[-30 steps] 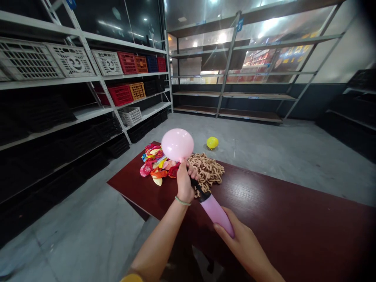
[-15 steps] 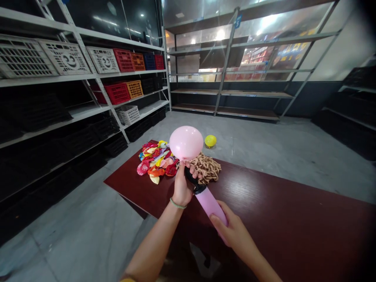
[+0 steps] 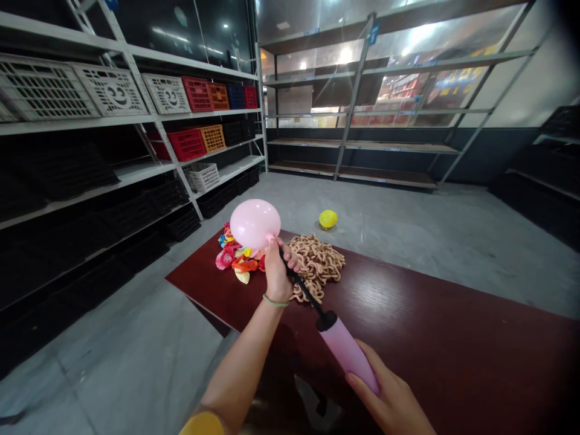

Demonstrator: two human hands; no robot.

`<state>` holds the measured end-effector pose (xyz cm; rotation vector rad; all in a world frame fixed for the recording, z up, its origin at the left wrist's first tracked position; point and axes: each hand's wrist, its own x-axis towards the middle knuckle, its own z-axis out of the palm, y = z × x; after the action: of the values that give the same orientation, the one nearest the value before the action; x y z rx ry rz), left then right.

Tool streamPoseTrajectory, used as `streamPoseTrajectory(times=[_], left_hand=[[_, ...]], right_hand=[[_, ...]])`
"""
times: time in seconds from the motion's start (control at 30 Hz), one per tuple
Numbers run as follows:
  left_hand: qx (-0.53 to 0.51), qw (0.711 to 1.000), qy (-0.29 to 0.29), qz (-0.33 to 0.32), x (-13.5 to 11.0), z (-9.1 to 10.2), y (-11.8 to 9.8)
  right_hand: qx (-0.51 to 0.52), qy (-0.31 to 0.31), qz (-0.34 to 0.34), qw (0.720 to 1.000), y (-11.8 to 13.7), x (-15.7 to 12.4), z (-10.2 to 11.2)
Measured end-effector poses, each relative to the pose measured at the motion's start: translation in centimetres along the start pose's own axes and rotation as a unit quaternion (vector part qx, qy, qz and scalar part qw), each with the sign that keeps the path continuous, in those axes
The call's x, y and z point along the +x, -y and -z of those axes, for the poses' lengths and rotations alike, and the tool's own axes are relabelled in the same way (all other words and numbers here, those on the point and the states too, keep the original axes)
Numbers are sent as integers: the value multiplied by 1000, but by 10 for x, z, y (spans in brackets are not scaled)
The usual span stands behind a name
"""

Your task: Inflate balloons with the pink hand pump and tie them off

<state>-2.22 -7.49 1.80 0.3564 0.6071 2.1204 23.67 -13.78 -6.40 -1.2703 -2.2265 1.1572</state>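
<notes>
My left hand (image 3: 277, 273) pinches the neck of an inflated pale pink balloon (image 3: 255, 224) where it meets the tip of a hand air pump. My right hand (image 3: 389, 389) grips the lower end of the pump's pink barrel (image 3: 347, 350), whose thin black shaft (image 3: 304, 290) runs up to my left hand. Behind the balloon lies a heap of colourful uninflated balloons (image 3: 238, 257), partly hidden by it. Right of my left hand sits a pile of tan curled loops (image 3: 316, 266). Everything rests on a dark red wooden table (image 3: 435, 314).
A yellow balloon (image 3: 328, 219) lies on the grey floor (image 3: 408, 241) beyond the table. Metal shelving (image 3: 158, 121) with white, red, orange and blue crates runs along the left. Wood-decked metal shelves (image 3: 357, 145) stand ahead, and black crates line the lower shelves.
The pump has lengthened, with more black shaft showing as my right hand moved down and right. The balloon has swung left, and its size looks about the same.
</notes>
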Motion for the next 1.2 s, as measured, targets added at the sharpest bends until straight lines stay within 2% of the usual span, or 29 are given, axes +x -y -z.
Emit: streamPoseTrajectory(times=[0.2, 0.33, 0.5, 0.63, 0.83, 0.93, 1.03, 1.2], left_hand=[[-6, 1000, -11, -18, 0, 3, 4], [-1, 1000, 3, 7, -10, 4, 14], [40, 998, -13, 41, -22, 9, 23], [53, 998, -24, 21, -16, 13, 19], [45, 998, -52, -12, 16, 18, 2], [40, 997, -59, -23, 27, 21, 0], [29, 998, -50, -16, 29, 21, 3], [29, 999, -23, -4, 17, 20, 15]], right_hand=[[19, 11, -2, 1000, 11, 0, -3], [16, -2, 2, 1000, 30, 17, -5], [4, -20, 5, 1000, 48, 35, -10], [-23, -21, 13, 999, 39, 31, -13], [-95, -31, 26, 995, -12, -3, -2], [-139, -49, 48, 988, -29, -15, 5], [-154, -51, 46, 986, -25, -13, 9], [-142, -35, 5, 989, 15, 17, 6]])
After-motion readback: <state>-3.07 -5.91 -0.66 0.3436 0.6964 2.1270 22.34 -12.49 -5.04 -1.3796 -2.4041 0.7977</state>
